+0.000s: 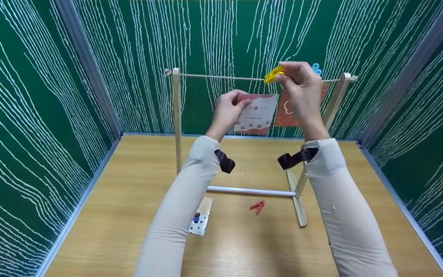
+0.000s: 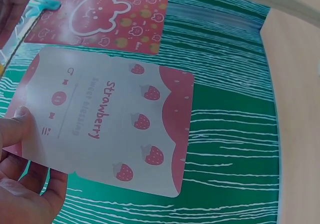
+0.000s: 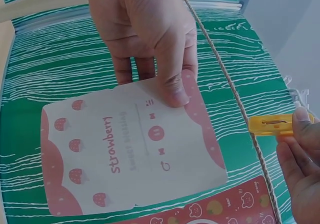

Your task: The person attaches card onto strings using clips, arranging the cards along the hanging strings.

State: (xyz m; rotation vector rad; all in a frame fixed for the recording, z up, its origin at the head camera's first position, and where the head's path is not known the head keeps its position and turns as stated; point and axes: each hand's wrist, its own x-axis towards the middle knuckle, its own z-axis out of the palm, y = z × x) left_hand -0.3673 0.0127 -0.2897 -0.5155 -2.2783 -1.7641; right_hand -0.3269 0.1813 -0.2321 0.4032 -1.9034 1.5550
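Note:
My left hand (image 1: 227,111) pinches a white and pink strawberry card (image 1: 260,113) by its upper left edge, thumb on the printed face. The card hangs just below the rope (image 1: 221,77), apart from it in the right wrist view. In my right hand (image 1: 304,86), thumb and fingers pinch a yellow clothespin (image 3: 270,125) whose tip is right at the rope. To the right of the strawberry card a red bear card (image 2: 100,19) hangs from the rope, near a blue clothespin (image 2: 45,5) at its top edge. My right hand partly hides this card in the head view.
Wooden posts (image 1: 177,115) hold the rope at both ends, with a pale crossbar (image 1: 252,191) low between them. On the table (image 1: 144,184) lie a red clothespin (image 1: 258,207) and another card (image 1: 205,207), partly hidden by my left sleeve. Green panels (image 1: 148,77) surround the table.

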